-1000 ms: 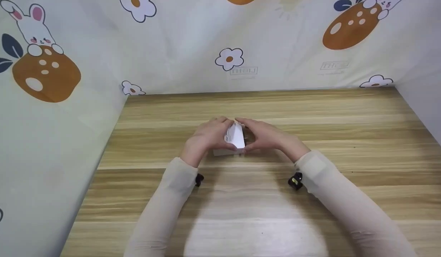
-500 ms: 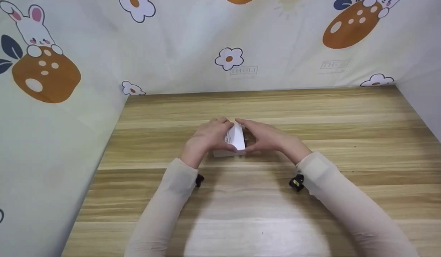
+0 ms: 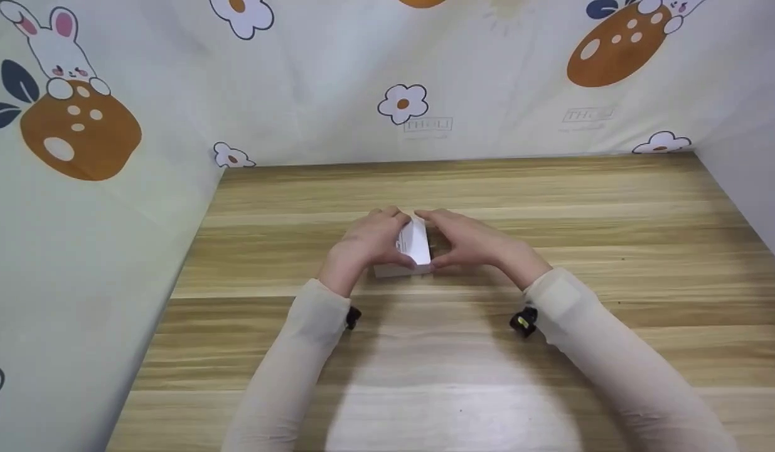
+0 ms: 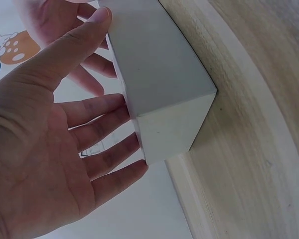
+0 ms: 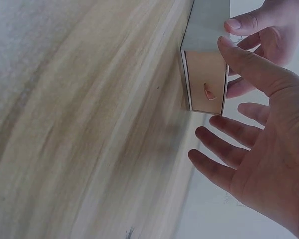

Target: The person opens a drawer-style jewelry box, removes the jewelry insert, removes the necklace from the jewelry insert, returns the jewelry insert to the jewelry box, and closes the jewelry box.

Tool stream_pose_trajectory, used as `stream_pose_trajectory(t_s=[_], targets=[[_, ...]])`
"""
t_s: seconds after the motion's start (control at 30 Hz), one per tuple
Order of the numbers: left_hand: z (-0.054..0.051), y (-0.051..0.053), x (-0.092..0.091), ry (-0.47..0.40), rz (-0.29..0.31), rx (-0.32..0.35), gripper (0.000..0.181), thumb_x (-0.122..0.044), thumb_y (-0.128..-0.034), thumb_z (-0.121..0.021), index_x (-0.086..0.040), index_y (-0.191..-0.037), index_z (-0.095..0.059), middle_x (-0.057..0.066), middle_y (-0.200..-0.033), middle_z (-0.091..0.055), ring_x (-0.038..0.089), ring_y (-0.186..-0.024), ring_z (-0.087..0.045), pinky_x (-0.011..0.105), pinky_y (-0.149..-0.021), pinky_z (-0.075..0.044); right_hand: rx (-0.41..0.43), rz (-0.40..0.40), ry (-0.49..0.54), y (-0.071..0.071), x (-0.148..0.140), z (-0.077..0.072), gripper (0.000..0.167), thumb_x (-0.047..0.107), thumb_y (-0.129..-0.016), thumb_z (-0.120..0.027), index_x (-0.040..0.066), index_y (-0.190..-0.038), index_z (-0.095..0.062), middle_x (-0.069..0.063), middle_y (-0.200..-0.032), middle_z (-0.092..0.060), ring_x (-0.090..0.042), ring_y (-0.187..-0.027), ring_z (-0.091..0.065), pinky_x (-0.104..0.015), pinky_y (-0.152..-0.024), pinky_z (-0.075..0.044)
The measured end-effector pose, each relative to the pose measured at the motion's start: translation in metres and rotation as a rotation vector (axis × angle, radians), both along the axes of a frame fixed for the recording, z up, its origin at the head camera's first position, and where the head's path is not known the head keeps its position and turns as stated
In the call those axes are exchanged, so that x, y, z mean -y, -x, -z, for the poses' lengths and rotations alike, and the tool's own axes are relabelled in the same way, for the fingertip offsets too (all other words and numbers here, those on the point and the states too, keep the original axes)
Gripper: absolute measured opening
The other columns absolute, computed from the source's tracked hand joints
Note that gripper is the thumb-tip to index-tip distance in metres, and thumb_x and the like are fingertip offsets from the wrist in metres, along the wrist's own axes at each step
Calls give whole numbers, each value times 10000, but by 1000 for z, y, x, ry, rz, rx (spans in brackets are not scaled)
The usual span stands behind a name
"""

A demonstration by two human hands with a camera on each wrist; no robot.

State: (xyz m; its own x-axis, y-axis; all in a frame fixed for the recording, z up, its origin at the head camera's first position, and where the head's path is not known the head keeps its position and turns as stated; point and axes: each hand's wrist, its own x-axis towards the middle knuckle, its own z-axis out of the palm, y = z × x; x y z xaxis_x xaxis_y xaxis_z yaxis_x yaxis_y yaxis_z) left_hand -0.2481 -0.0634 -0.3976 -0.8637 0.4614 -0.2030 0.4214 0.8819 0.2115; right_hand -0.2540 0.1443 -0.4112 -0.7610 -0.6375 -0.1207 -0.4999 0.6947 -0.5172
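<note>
Wood-grain desk [image 3: 462, 389] backed by printed sheeting [image 3: 324, 94], white box [image 3: 415, 245] placed near its middle, lightly held between left hand's [image 3: 370, 240] thumb and fingers, tan drawer front [image 5: 200, 74] flanked by right hand [image 3: 472, 240], fingers loosely spread.

Compared with a second ago, the white drawer box [image 3: 416, 246] between the hands sits slightly nearer the person; the left hand's [image 3: 369, 242] thumb and the right hand's [image 3: 472, 242] fingertips and thumb have shifted slightly the same way.
</note>
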Motion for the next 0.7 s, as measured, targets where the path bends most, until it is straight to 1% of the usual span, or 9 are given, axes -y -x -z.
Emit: stream_pose_trajectory(t_s=[0.23, 0.43, 0.7], targets=[[0, 0, 0, -13, -9, 14, 859, -480, -743, -846, -99, -1434, -505, 81, -1362, -546, 298, -1210, -543, 441, -998, -504, -21, -16, 2, 1, -2, -1, 969, 324, -798, -837, 86, -1562, -290, -169, -1540, -425, -335, -1424, -415, -486, -1191, -338], [0, 0, 0, -20, -20, 21, 866, -472, -745, -848, -103, -1445, -496, 84, -1383, -538, 297, -1233, -532, 443, -1024, -491, -2, -6, -5, 1, -4, -3, 947, 314, -807, -830, 98, -1560, -298, -164, -1528, -443, -354, -1380, -464, -502, -1160, -377], [-2, 0, -1, -18, -21, 31, 873, -470, -744, -849, -99, -1449, -490, 91, -1404, -524, 301, -1255, -526, 441, -1058, -475, 10, 15, -5, 2, -5, -7, 868, 264, -848, -796, 89, -1552, -321, -187, -1489, -489, -363, -1332, -514, -502, -1126, -417]])
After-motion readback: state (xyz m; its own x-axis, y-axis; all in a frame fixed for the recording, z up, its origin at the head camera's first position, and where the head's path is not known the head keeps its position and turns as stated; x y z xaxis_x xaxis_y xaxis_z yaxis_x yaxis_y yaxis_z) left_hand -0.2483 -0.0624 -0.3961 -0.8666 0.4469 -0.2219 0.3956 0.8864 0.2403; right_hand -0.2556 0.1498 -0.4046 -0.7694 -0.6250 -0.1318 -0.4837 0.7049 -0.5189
